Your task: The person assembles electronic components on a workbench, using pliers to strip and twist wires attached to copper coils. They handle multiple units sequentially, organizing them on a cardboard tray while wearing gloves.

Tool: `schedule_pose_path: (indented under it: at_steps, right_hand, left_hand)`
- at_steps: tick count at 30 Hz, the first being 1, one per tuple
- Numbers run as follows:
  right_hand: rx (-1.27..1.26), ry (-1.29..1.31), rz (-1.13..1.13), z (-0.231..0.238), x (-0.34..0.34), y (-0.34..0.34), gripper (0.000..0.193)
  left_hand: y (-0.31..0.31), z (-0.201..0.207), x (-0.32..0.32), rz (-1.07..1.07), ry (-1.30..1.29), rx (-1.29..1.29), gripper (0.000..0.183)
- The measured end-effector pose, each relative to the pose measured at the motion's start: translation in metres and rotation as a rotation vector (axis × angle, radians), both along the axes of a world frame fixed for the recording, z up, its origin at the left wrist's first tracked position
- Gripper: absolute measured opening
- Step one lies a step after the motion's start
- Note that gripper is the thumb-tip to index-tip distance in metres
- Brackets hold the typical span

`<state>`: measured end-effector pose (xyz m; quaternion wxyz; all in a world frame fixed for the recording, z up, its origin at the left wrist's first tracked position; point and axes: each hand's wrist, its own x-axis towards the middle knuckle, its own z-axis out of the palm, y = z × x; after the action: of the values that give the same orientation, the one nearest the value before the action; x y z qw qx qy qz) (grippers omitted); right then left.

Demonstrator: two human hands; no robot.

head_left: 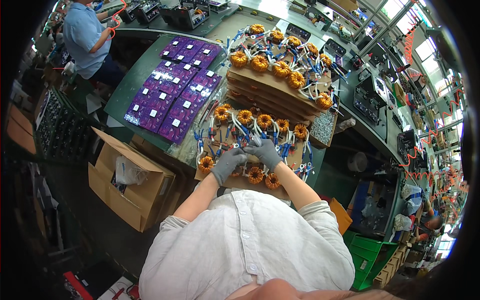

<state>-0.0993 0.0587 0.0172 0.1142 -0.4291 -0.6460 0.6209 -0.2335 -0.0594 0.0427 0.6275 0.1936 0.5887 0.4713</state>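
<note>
Both my hands wear grey gloves and are close together over a cardboard sheet [237, 186] of copper-wound toroid coils. My left hand [230, 163] is closed, its fingertips around something too small to make out near the wire ends. My right hand [265, 153] pinches a bundle of white wires [256, 140]. Behind them is a row of coils [244, 117] with blue, white and red leads. More lie around: one coil [205, 164] left of my left hand, and a coil [255, 175] just below my right.
Beyond, a stack of cardboard sheets [272, 89] carries more coils [281, 68]. Purple circuit boards [170, 95] cover the green table's left part. A tray of small metal parts [323, 125] stands right. An open carton [125, 180] is lower left, a green crate [367, 257] lower right. A person [87, 42] works far left.
</note>
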Motion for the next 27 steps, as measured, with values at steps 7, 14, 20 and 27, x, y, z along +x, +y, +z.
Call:
schedule_pose_path:
  at_steps: [7, 14, 20, 27]
  right_hand:
    - [-0.263, 0.021, -0.101, 0.014, 0.003, 0.011, 0.028]
    - [-0.386, 0.091, -0.147, 0.021, 0.000, 0.011, 0.018]
    - [-0.577, 0.192, -0.159, 0.014, 0.003, 0.016, 0.018]
    - [-0.148, -0.018, -0.048, 0.025, -0.006, 0.011, 0.014]
  left_hand:
    - [-0.005, -0.024, -0.002, 0.011, 0.086, 0.223, 0.021]
    - [0.008, -0.044, 0.008, 0.147, 0.208, 0.208, 0.013]
    - [0.008, -0.040, 0.007, 0.169, 0.123, 0.197, 0.012]
    - [0.013, -0.035, 0.011, 0.198, 0.218, 0.119, 0.017]
